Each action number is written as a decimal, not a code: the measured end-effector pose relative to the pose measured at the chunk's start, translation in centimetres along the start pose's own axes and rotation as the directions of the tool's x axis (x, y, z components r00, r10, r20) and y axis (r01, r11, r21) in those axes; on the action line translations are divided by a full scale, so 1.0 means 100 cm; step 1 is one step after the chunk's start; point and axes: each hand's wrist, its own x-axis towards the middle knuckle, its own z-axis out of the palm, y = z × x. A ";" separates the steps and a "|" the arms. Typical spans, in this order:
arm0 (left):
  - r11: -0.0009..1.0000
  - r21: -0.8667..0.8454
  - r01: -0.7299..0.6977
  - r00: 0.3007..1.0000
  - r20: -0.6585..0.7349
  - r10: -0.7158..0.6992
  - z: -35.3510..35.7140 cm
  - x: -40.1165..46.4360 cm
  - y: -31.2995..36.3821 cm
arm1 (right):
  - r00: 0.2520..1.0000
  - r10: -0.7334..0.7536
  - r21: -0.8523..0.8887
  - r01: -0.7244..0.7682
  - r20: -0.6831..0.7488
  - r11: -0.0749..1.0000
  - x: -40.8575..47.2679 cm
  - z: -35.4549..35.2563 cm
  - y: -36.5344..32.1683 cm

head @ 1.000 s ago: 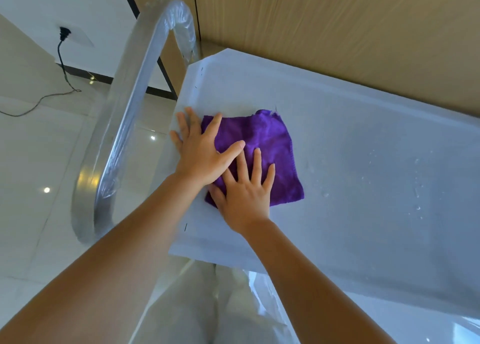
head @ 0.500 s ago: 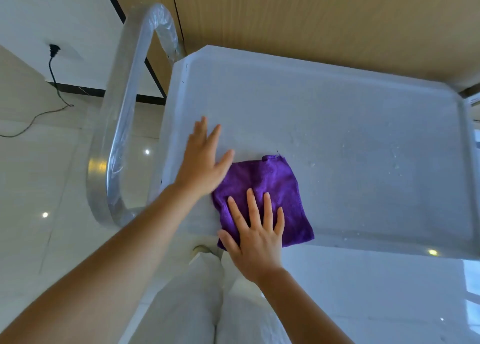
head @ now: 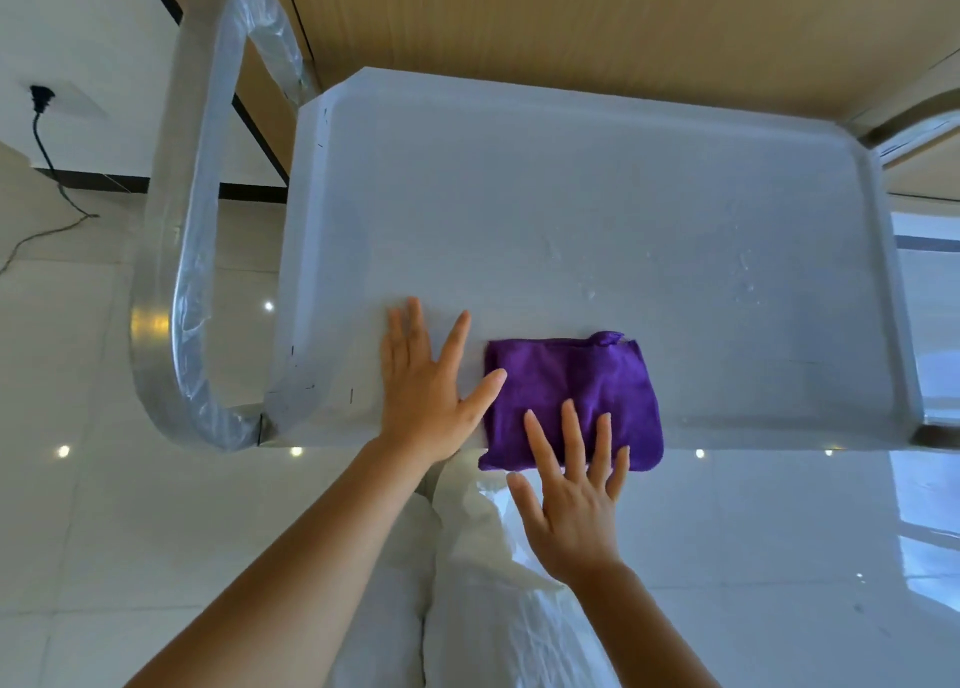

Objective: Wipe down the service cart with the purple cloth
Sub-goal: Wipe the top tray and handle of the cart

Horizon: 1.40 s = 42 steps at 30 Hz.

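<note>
Two hands work the top tray of the service cart (head: 597, 209), seen from the head camera, the only view on offer. Purple cloth (head: 571, 386) lies folded flat at the near edge of the tray, left of its middle, its lower hem hanging just over the rim. Right hand (head: 571, 500) has its fingers spread wide and straight, fingertips pressing on the cloth's near half while the palm hangs off the edge. Left hand (head: 423, 391) lies flat on the bare tray just beside the cloth, fingers splayed, thumb tip touching its left side, near the wrapped handle (head: 192, 250). Droplets (head: 743, 271) dot the right half of the tray, so that is where I'd say the wiping is needed. To do it well, get the whole palm onto the cloth, keep even pressure, and run overlapping passes toward the far right corner.
</note>
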 end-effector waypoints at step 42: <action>0.993 0.005 0.120 0.990 -0.072 -0.120 0.005 0.072 0.102 | 0.992 -0.113 -0.214 0.124 0.060 0.969 0.208 -0.048 0.005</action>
